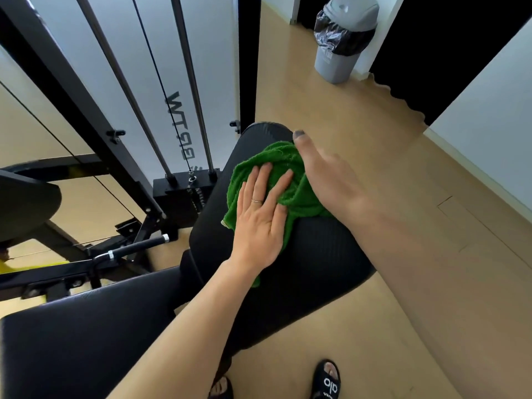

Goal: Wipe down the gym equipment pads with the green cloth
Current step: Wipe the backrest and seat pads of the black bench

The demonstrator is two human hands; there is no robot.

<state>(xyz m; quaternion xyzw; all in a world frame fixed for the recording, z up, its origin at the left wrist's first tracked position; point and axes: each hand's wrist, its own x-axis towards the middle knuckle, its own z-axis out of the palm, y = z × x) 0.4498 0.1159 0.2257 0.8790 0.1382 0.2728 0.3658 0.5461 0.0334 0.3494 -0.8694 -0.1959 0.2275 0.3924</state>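
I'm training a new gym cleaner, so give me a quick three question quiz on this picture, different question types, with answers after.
1. True or false: the green cloth lies on the floor.
2. Which hand wears a ring? A) left hand B) right hand
3. Fill in: the grey bin is lined with a ______ bag.

Key:
1. False; it lies bunched on the black pad, under both hands.
2. A
3. black
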